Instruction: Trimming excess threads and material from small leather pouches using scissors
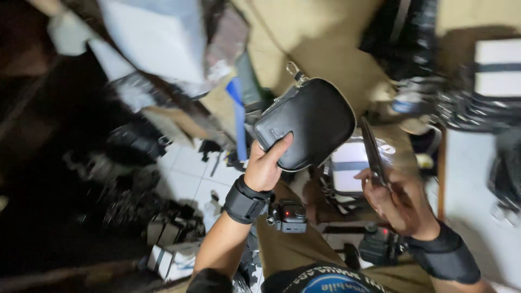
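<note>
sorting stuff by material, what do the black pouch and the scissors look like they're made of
The black pouch in the left hand looks like smooth leather or imitation leather, by its soft sheen, with a silvery metal zip around the edge. The scissors in the right hand look like dark metal, thin with a dull glint; blur leaves this unsure.

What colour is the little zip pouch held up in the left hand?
Black, with a silver-coloured zip round its edge; the pouch shows in the head view, gripped by the left hand.

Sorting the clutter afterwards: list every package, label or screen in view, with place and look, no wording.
White box with a dark band: top right, rectangular.
White box with a grey band: centre, behind the black zip pouch, partly hidden.
Small white cartons: floor, lower left, dark stripes.
No screens visible.
</note>
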